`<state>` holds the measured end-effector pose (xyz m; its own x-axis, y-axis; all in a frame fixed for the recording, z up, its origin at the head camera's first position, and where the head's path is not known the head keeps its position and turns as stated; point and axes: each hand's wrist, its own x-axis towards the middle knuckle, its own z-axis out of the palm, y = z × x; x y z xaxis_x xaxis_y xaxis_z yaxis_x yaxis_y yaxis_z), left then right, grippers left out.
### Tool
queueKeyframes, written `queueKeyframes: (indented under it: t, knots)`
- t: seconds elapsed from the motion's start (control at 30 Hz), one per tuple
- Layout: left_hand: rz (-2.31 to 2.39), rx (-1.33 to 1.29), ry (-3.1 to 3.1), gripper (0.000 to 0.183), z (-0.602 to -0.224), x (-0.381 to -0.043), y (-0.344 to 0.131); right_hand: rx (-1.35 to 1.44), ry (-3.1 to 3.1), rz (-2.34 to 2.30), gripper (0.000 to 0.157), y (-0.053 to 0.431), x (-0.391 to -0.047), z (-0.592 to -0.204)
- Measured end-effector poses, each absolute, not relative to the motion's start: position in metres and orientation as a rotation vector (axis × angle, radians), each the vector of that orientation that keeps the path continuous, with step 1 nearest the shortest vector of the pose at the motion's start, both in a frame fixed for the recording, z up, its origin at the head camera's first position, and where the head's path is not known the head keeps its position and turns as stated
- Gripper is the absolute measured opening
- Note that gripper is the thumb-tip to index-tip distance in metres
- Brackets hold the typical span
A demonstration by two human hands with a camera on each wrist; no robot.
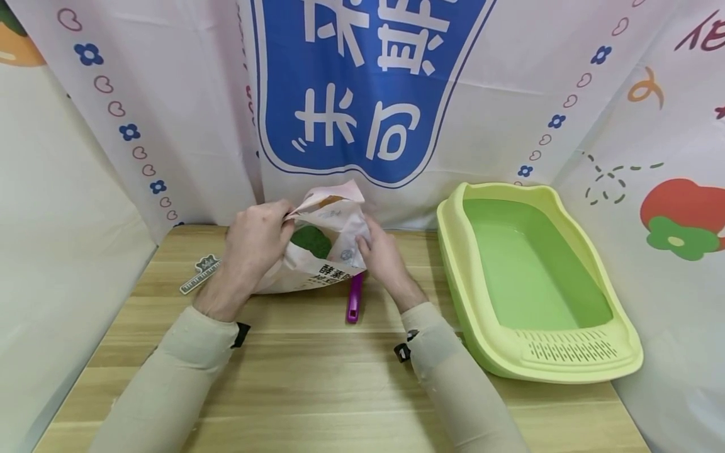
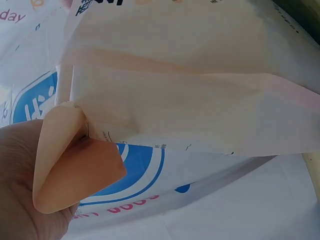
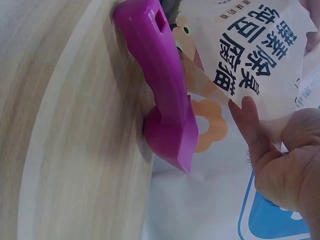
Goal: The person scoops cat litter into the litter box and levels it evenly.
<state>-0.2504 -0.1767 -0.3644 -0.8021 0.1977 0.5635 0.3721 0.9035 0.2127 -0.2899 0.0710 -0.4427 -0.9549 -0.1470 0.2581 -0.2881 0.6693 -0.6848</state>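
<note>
Two hands — the left hand [image 1: 257, 236] gripping a rim, the right hand [image 1: 385, 255] pinching the opposite side — are holding one open bag [image 1: 300, 269] near the back of one wooden table [image 1: 317, 377]. One purple scoop [image 1: 354, 302] is lying just beside the bag, one clip [image 1: 201, 275] leftward, one green tray [image 1: 566, 371] rightward.

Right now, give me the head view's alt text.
A person's left hand and right hand hold open a pale printed bag, dark green contents inside. On the wooden table are a purple handle and, to the right, a green tray.
</note>
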Motion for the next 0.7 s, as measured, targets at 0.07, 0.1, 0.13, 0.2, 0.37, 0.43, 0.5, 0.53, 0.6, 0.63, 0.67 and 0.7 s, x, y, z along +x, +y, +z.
queueKeyframes:
  t: [0.07,0.1,0.13,0.2,0.37,0.43,0.5,0.53,0.6,0.63,0.67,0.7]
  knots:
    - [-0.432,-0.400,-2.510,0.009,-0.364,-0.250,-0.178,0.371,-2.692,1.160,0.050,0.069,-0.291,-0.444]
    - [-0.435,-0.395,-2.507,0.009,-0.364,-0.249,-0.178,0.380,-2.686,1.160,0.050,0.068,-0.291,-0.444]
    - [-0.437,-0.389,-2.504,0.009,-0.364,-0.249,-0.179,0.386,-2.683,1.153,0.049,0.067,-0.292,-0.445]
    - [-0.445,-0.378,-2.504,0.009,-0.364,-0.249,-0.181,0.399,-2.681,1.148,0.049,0.064,-0.292,-0.445]
    - [-0.465,-0.339,-2.520,0.009,-0.363,-0.247,-0.185,0.414,-2.682,1.076,0.052,0.056,-0.296,-0.446]
    - [-0.467,-0.320,-2.523,0.008,-0.363,-0.246,-0.187,0.416,-2.680,1.042,0.053,0.052,-0.298,-0.447]
    - [-0.466,-0.305,-2.523,0.008,-0.363,-0.245,-0.189,0.423,-2.678,1.029,0.052,0.048,-0.300,-0.448]
    - [-0.465,-0.296,-2.520,0.008,-0.363,-0.245,-0.190,0.427,-2.678,1.022,0.053,0.047,-0.301,-0.448]
    - [-0.462,-0.279,-2.514,0.008,-0.363,-0.244,-0.193,0.440,-2.683,1.008,0.053,0.043,-0.302,-0.447]
    - [-0.461,-0.272,-2.511,0.008,-0.363,-0.244,-0.195,0.449,-2.685,1.006,0.054,0.041,-0.303,-0.447]
    - [-0.461,-0.264,-2.508,0.008,-0.363,-0.243,-0.196,0.457,-2.689,1.004,0.055,0.039,-0.303,-0.446]
    - [-0.461,-0.254,-2.504,0.009,-0.363,-0.243,-0.197,0.465,-2.692,0.998,0.055,0.037,-0.304,-0.446]
